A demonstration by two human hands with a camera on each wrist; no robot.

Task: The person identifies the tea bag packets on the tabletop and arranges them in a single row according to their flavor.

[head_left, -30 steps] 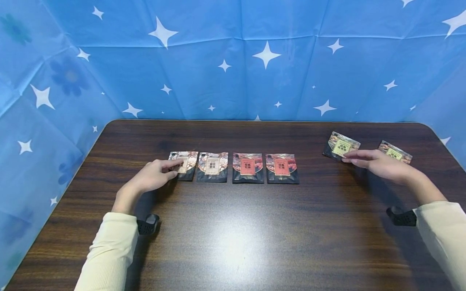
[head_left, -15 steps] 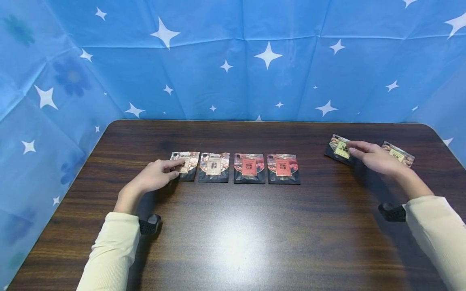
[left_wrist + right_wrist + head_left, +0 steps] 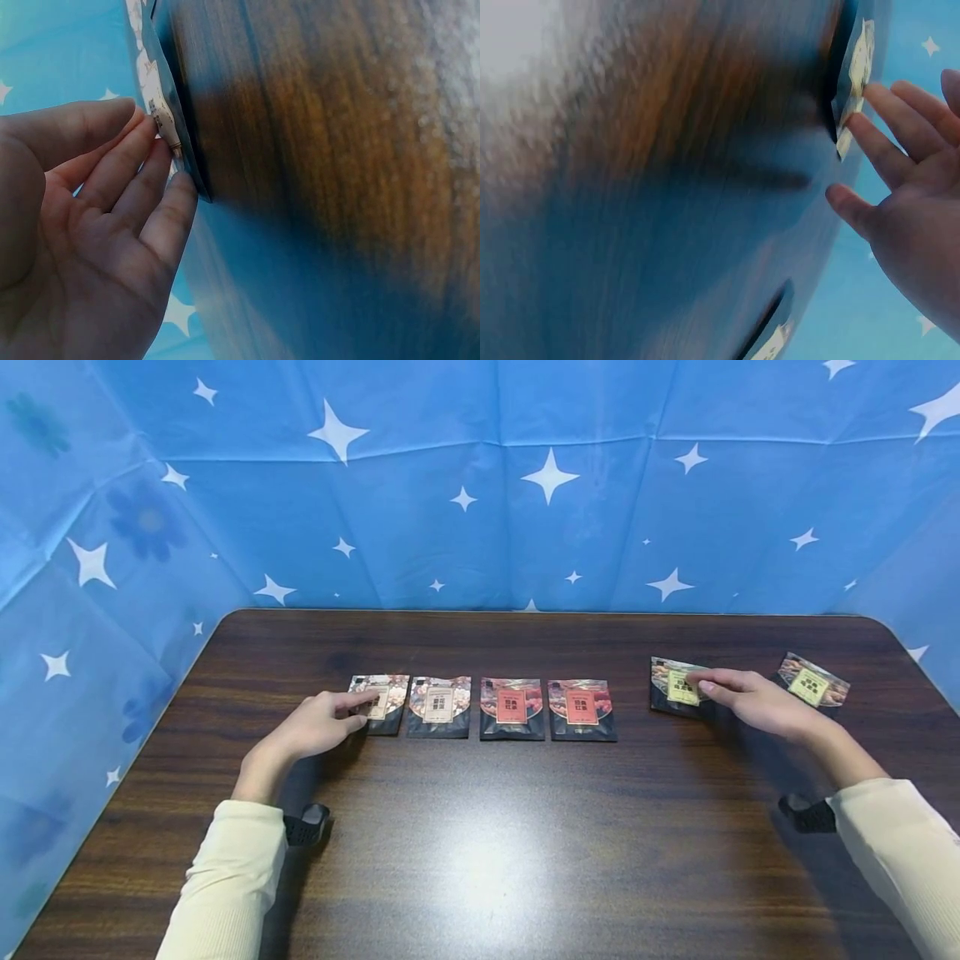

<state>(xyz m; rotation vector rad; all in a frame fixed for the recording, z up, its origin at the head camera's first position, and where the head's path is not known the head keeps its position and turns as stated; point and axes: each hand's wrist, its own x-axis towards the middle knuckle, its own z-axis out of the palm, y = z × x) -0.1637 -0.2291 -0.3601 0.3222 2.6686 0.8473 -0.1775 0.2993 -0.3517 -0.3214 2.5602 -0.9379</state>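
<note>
My left hand (image 3: 318, 724) rests its fingertips on a flat sachet with a cream label (image 3: 386, 720), the leftmost in a row. In the left wrist view that hand's fingers reach the sachet's edge, stretched out and not curled round it. My right hand (image 3: 757, 700) touches a black sachet with a yellow-green label (image 3: 678, 687) with its fingertips; its right part is hidden under them. The right wrist view shows those fingers spread and straight against the sachet's face. Just beyond the right hand lies another yellow-green sachet (image 3: 812, 682), tilted on the table.
Between the hands, a second cream-label sachet (image 3: 438, 706) and two red-label sachets, one left (image 3: 512, 708) and one right (image 3: 582, 710), continue the row. All lie on a dark wooden table (image 3: 480, 810). A blue star-patterned cloth (image 3: 480, 527) hangs behind its far edge.
Under my right hand, the yellow-green sachet has slid left and toward me and turned to lie nearly in line with the row. The left hand stays put.
</note>
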